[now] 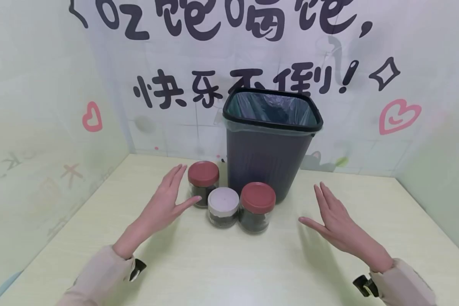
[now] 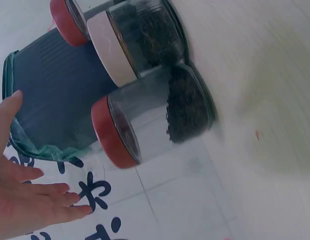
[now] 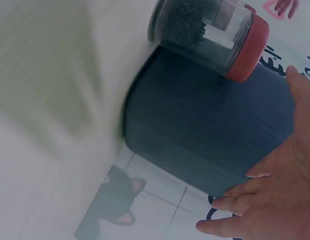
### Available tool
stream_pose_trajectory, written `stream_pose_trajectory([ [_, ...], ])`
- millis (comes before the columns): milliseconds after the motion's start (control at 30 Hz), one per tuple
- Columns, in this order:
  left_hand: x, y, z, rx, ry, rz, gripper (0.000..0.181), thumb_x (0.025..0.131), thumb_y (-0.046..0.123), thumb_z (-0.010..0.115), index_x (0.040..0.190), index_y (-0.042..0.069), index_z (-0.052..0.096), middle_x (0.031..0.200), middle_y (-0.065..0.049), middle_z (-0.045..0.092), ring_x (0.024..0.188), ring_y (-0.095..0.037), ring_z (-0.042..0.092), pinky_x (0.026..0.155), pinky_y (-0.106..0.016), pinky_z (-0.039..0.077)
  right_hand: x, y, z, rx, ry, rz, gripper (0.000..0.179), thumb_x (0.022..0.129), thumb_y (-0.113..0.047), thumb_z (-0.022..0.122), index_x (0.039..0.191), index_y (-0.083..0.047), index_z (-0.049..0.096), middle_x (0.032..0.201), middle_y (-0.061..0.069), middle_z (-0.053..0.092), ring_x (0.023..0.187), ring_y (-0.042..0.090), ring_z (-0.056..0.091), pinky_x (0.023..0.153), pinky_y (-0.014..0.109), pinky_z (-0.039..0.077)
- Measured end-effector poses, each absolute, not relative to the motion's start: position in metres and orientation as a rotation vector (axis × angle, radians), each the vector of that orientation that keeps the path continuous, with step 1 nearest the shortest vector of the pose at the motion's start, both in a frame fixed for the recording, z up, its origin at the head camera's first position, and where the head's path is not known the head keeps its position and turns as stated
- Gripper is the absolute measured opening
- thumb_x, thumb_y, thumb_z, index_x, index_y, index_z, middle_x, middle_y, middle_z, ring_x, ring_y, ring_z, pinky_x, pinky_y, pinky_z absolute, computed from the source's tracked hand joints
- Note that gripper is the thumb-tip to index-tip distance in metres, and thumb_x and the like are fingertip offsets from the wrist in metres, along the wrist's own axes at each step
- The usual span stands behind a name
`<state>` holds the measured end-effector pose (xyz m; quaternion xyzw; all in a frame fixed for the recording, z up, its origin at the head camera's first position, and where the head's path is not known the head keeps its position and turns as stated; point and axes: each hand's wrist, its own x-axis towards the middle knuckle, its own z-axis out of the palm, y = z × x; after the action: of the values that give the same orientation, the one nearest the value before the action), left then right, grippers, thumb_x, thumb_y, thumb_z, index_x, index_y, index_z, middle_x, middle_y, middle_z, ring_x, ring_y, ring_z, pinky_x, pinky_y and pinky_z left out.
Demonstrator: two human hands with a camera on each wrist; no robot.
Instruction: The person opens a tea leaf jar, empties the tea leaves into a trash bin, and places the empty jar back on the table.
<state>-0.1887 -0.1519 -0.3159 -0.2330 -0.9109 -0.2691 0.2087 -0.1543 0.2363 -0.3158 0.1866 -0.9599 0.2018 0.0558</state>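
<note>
Three clear jars with dark contents stand close together on the table. A red-lidded jar is at the left, a shorter jar with a pale lid in the middle, and another red-lidded jar at the right. My left hand hovers beside the left jar with fingers straight and thumb spread, holding nothing. To the right of the group, my right hand is held above the table, fingers extended and nothing in it. The left wrist view shows dark loose bits in the nearest jar.
Right behind the jars stands a dark bin with a black rim and a translucent liner. A printed cloth with large dark characters hangs at the back, and pale printed sides enclose the light wooden table.
</note>
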Motion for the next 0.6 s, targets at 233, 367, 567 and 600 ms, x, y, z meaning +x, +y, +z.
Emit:
stream_pose_trajectory([
  [233, -0.197, -0.125, -0.323, -0.761, -2.311, -0.938, 0.068, 0.075, 0.017, 0.071, 0.128, -0.006, 0.036, 0.126, -0.022, 0.044, 0.117, -0.032, 0.042, 0.095, -0.047, 0.036, -0.165, 0.217, -0.317, 0.556, -2.926, 0.718, 0.086, 0.086, -0.049, 0.049, 0.142, -0.002, 0.005, 0.146, 0.02, 0.007, 0.132, 0.037, 0.011, 0.101, 0.055, 0.018],
  [367, -0.201, -0.111, -0.329, -0.788, -2.332, -0.982, 0.068, 0.071, 0.018, 0.074, 0.124, -0.008, 0.041, 0.121, -0.022, 0.049, 0.111, -0.032, 0.048, 0.091, -0.045, 0.04, -0.173, 0.208, -0.32, 0.585, -2.915, 0.756, 0.084, 0.085, -0.051, 0.048, 0.141, -0.001, 0.011, 0.144, 0.018, 0.014, 0.131, 0.034, 0.018, 0.101, 0.051, 0.022],
  [567, -0.208, -0.091, -0.333, -0.827, -2.415, -1.094, 0.073, 0.066, 0.019, 0.078, 0.123, -0.009, 0.042, 0.116, -0.021, 0.053, 0.105, -0.031, 0.052, 0.085, -0.041, 0.045, -0.185, 0.194, -0.325, 0.671, -2.895, 0.809, 0.083, 0.084, -0.051, 0.05, 0.139, 0.001, 0.017, 0.141, 0.018, 0.022, 0.128, 0.034, 0.026, 0.1, 0.051, 0.027],
  [600, -0.21, -0.088, -0.334, -0.831, -2.436, -1.112, 0.075, 0.065, 0.019, 0.079, 0.123, -0.009, 0.042, 0.116, -0.021, 0.053, 0.104, -0.031, 0.052, 0.084, -0.04, 0.046, -0.186, 0.191, -0.325, 0.673, -2.902, 0.817, 0.084, 0.083, -0.052, 0.051, 0.139, 0.001, 0.016, 0.141, 0.019, 0.021, 0.128, 0.035, 0.025, 0.1, 0.051, 0.027],
])
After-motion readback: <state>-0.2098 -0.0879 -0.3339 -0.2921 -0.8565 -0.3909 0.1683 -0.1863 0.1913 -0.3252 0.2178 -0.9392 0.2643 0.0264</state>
